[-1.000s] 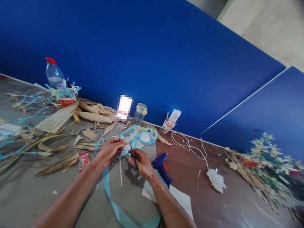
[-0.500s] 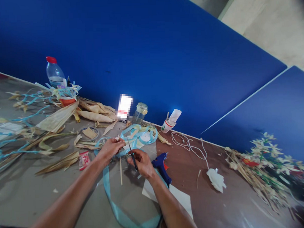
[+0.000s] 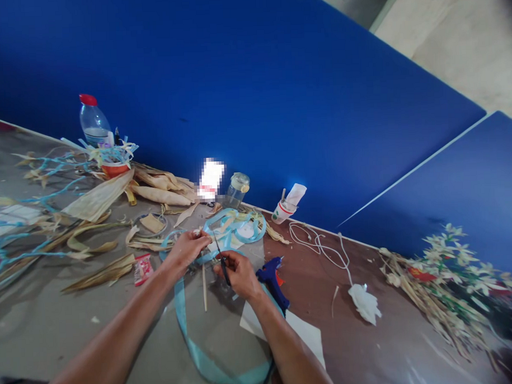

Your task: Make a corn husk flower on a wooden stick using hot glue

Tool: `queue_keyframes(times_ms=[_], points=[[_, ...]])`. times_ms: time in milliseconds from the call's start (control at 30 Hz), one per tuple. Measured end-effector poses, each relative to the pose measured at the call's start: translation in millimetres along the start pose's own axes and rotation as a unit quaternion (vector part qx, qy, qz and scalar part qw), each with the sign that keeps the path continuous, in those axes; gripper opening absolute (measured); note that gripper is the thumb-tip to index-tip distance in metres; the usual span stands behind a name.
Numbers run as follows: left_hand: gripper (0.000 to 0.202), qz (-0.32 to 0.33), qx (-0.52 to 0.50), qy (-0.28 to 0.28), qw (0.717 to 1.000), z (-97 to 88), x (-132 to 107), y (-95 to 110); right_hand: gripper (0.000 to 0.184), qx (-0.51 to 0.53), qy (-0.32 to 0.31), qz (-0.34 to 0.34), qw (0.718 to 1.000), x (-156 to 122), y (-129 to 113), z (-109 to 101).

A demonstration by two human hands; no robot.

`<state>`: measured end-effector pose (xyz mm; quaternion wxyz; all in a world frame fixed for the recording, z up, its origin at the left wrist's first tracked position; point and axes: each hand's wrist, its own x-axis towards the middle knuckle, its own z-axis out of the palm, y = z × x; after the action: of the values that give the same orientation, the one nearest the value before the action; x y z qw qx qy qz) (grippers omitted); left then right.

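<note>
My left hand [image 3: 189, 247] is closed in a pinch at the middle of the table, with a small pale piece showing at its fingertips; its exact kind is too small to make out. Just right of it, my right hand [image 3: 241, 275] grips dark-handled scissors [image 3: 224, 270], their blades pointing up and towards the left fingertips. Light blue ribbon [image 3: 197, 356] curves under both hands and lies in loops behind them. A thin pale stick [image 3: 204, 292] lies below, between the hands. Beside my right wrist is a blue glue gun [image 3: 274, 284].
Dried husks [image 3: 97, 198] and blue-wrapped stems [image 3: 44, 255] spread over the left. A red-capped bottle [image 3: 94, 123], glass jar [image 3: 236, 191] and paper cup [image 3: 282, 211] stand along the blue partition [image 3: 252, 91]. A white cord [image 3: 320, 248] and artificial flowers [image 3: 455, 258] lie on the right.
Almost nothing differs. The whole view has shifted very slightly, and both hands keep their positions with the scissors beside the left fingertips.
</note>
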<state>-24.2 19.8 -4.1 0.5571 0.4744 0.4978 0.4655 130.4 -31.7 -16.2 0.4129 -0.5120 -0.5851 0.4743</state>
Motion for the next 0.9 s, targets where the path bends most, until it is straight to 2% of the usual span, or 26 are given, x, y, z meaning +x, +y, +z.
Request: queue_keyframes(times_ms=[167, 267, 433, 700, 800, 900], points=[[0.015, -0.002, 0.013, -0.001, 1.000, -1.1, 1.6, -1.8, 0.020, 0.007, 0.005, -0.005, 1.000, 2.6, 7.3, 0.5], [0.018, 0.005, 0.035, -0.005, 0.999, -1.9, 2.1, -1.2, 0.024, 0.068, 0.028, 0.007, 0.997, 6.4, 9.2, 0.2], [0.023, 0.014, 0.093, -0.106, 0.990, 2.4, -1.9, 3.7, 0.042, 0.217, 0.121, -0.016, 0.969, 14.9, 7.2, -3.7], [0.020, 0.058, 0.159, -0.188, 0.967, 8.7, -4.5, 3.6, 0.046, 0.173, 0.135, -0.019, 0.975, 17.2, 6.0, -4.5], [0.022, 0.041, 0.130, -0.187, 0.973, 9.5, -4.0, 0.8, 0.045, 0.187, 0.172, -0.024, 0.967, 16.8, 3.5, -4.5], [0.025, -0.004, 0.064, -0.154, 0.986, 12.9, -6.2, -2.3, 0.043, 0.207, 0.221, -0.038, 0.952, 16.3, 1.4, -3.2]])
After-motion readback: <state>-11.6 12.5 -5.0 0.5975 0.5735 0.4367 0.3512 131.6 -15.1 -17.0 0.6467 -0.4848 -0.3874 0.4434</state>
